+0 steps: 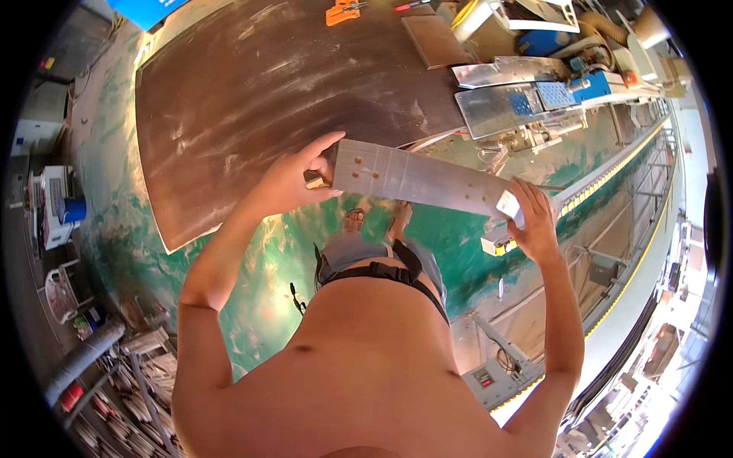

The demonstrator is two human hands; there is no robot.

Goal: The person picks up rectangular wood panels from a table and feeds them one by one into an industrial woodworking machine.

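A long, flat grey board with several small holes is held level in front of my body, above the floor. My left hand grips its left end, with fingertips at the upper and lower corners. At the other end, my right hand is closed round the board, fingers over the top. A small white piece shows by the right fingers; I cannot tell whether it is fixed to the board. The board's left end lies close to the near edge of a large dark brown tabletop.
An orange tool lies on the far side of the tabletop. Metal machine parts with a blue block stand at the right. A long rail with yellow teeth runs along the right side. Stacked wood strips are at lower left, over a green floor.
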